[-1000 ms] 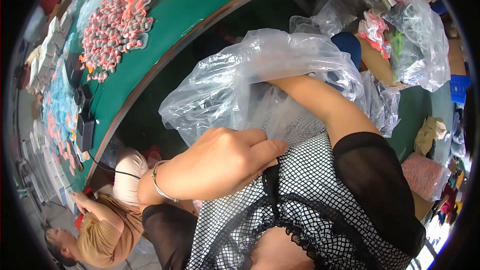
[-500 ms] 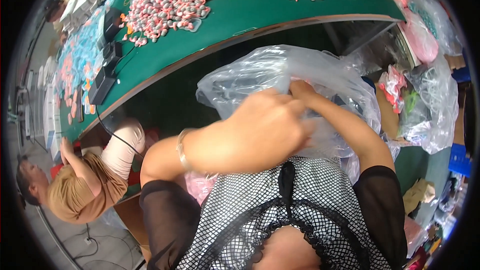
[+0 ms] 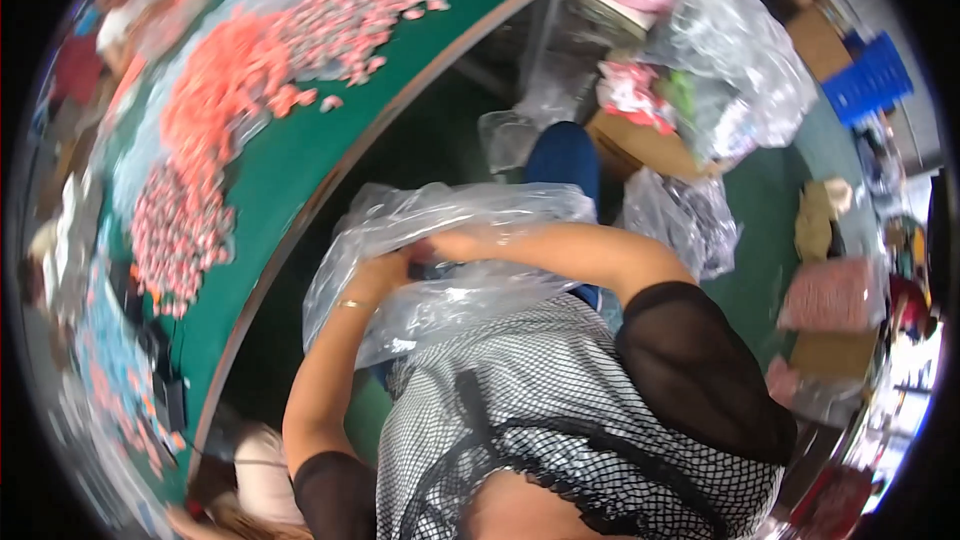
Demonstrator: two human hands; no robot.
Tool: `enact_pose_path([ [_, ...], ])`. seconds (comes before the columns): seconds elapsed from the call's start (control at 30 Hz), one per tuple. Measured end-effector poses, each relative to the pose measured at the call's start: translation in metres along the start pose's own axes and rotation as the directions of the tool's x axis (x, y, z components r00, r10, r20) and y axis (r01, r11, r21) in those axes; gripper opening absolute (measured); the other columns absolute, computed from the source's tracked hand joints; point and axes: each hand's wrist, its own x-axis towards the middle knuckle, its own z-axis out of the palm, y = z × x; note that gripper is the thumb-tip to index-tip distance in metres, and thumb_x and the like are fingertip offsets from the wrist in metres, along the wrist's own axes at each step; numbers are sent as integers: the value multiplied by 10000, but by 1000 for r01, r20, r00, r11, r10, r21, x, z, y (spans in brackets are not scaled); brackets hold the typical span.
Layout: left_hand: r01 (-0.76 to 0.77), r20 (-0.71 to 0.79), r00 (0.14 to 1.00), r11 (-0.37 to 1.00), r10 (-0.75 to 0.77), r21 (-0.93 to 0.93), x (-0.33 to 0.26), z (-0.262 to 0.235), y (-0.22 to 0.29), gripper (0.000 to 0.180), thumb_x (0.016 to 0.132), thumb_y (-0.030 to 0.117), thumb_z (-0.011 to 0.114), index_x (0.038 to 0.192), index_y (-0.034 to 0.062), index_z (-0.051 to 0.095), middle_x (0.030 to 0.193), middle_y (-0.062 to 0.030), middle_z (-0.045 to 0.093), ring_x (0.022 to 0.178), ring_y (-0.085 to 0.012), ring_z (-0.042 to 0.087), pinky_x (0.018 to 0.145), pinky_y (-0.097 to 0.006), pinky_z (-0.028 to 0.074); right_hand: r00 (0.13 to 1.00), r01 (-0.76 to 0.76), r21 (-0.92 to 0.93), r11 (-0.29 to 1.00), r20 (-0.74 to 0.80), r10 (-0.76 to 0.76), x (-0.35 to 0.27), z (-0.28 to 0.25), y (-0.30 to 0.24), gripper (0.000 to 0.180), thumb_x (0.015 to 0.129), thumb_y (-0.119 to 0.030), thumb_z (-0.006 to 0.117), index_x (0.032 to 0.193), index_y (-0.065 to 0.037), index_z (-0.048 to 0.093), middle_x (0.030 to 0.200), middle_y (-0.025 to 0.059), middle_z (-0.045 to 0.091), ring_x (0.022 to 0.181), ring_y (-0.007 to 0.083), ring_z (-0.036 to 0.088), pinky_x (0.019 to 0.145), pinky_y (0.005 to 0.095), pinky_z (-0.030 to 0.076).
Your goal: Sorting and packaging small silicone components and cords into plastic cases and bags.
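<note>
Gripping clear plastic bag [image 3: 470, 230] at lap: left hand [image 3: 385, 265], right hand [image 3: 450, 243], both closed.

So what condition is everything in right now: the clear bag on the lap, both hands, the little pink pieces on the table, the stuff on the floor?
Clear plastic bag: crumpled, on the lap, gripped by both hands.
Left hand: closed on the bag, bracelet at the wrist.
Right hand: pressed against the bag, fingers partly hidden.
Pink pieces: loose, heaped on the green table.
Cardboard box: open, on the floor.
Blue crate: on the floor, contents not visible.
</note>
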Motion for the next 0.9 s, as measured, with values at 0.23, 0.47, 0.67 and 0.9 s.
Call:
enact_pose_path([
  [0.23,-19,-183,983,1000,21,13,-3,16,1,442,831,253,737,1259,164,675,1369,-160,591,1273,-351,537,1110,-431,381,988,-16,-891,453,56,145,-24,2,-51,347,859,-213,643,1165,-60,699,1079,184,714,1045,320,669,923,409,497],
  [0.47,224,233,964,870,-131,-440,-28,-3,40,233,920,217,613,1106,92,677,1073,-187,697,1038,-352,661,894,-444,497,813,98,-868,488,352,463,-3,-53,-15,309,927,-357,618,1062,-95,711,947,107,725,887,226,684,810,360,527],
  [0.67,326,287,933,847,-217,-419,-26,3,45,305,908,276,590,1121,69,659,991,-186,712,917,-359,686,810,-447,515,729,-67,-843,534,324,603,31,-40,-14,252,923,-287,636,1010,-60,702,835,56,704,797,155,669,739,319,520],
  [0.9,299,205,954,781,-221,-549,-51,-40,52,279,883,193,544,1063,52,704,906,-196,713,853,-346,688,795,-433,524,718,161,-885,436,409,564,21,-11,-72,236,879,-243,654,982,-36,697,778,77,671,722,171,621,694,337,497],
])
